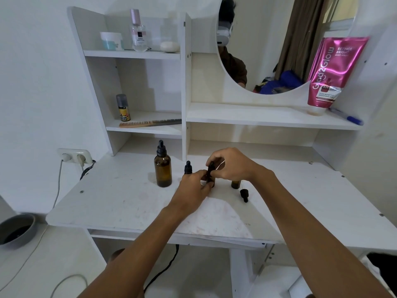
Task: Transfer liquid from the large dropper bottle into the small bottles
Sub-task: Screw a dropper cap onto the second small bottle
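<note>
Head view.
A: Room to move on the tabletop (pixel 120 201)?
B: Open surface runs left of the large dropper bottle (pixel 162 168) and along the front, up to the near edge under both forearms. The rear is closed off by the shelf unit (pixel 184 87); its upright divider comes down just behind the bottles.
A: Hands?
B: Left hand (pixel 193 188) is curled round the lower body of the middle small bottle (pixel 210 175), near the tabletop's centre. Right hand (pixel 229 164) pinches that bottle's black dropper top from above. Whether its base touches the surface: cannot tell, fingers cover it.
A: Neighbours?
B: Large dropper bottle upright, capped, to the left and apart from the left hand. Left small bottle (pixel 188 167), capped, just behind the left knuckles. Right small bottle (pixel 235 184) mostly hidden under the right wrist. Loose dropper cap (pixel 244 195) on its side just in front of it.
A: Further out?
B: Wall socket (pixel 74 157) with two plugs at the rear-left corner. Comb (pixel 148 123) and spray can (pixel 123 108) on the lower shelf. Pink tube (pixel 328 78) leaning against the mirror (pixel 268 50). Grey bowl (pixel 17 230) on the floor, left.
</note>
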